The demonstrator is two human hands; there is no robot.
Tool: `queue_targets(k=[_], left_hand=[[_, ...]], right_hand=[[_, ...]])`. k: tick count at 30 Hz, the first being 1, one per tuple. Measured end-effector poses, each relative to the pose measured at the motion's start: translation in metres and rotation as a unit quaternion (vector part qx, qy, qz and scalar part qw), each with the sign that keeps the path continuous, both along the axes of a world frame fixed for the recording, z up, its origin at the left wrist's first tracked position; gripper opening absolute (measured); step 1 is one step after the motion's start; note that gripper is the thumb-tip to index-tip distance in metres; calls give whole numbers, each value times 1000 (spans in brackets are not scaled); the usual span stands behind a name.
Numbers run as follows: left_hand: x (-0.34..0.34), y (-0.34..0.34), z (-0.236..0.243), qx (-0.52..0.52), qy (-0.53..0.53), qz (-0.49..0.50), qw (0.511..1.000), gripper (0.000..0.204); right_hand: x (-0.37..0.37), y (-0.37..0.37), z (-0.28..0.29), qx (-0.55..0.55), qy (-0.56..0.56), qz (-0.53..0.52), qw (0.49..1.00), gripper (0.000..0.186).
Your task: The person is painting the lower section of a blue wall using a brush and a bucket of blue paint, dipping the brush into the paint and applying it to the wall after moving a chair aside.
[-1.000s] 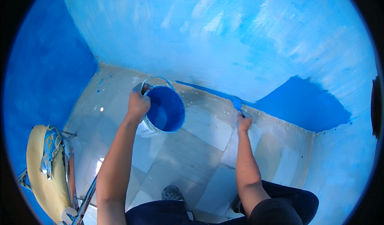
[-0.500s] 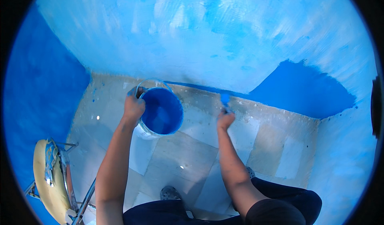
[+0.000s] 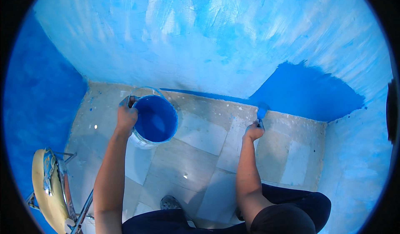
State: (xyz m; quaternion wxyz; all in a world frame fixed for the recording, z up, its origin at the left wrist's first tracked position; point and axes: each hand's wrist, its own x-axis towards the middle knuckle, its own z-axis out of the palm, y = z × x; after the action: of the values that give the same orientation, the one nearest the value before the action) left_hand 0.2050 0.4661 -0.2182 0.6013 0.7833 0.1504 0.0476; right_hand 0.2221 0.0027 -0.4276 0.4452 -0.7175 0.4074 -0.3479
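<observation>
Down where wall (image 3: 179, 55) meets floor (image 3: 179, 163), my right fingers (image 3: 256, 128) are closed round the paintbrush (image 3: 262, 112), bristles toward the lower edge of the dark blue patch (image 3: 306, 93), probably for line control; contact unclear. Left fingers (image 3: 126, 108) grip the bucket (image 3: 142, 142) at its rim, mouth up, likely so the paint (image 3: 157, 128) is reachable without spilling; can't tell if it's resting on anything.
</observation>
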Motion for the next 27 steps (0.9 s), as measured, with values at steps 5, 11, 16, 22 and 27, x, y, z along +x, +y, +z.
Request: queue_targets(k=[5, 11, 16, 22, 27], left_hand=[[-1, 5, -8, -4, -19, 1, 1000, 35], [-8, 8, -4, 27, 3, 37, 999, 35], [-8, 6, 5, 19, 14, 21, 999, 35], [-4, 3, -4, 10, -2, -1, 1000, 34], [-14, 20, -3, 12, -7, 14, 1000, 33]], right_hand=[[17, 62, 13, -3, -20, 67, 998, 19], [13, 174, 30, -9, 22, 207, 978, 16], [9, 172, 8, -47, -36, 335, 940, 16], [9, 17, -19, 71, -134, 163, 975, 13], [3, 32, 5, 196, -206, 14, 959, 17]])
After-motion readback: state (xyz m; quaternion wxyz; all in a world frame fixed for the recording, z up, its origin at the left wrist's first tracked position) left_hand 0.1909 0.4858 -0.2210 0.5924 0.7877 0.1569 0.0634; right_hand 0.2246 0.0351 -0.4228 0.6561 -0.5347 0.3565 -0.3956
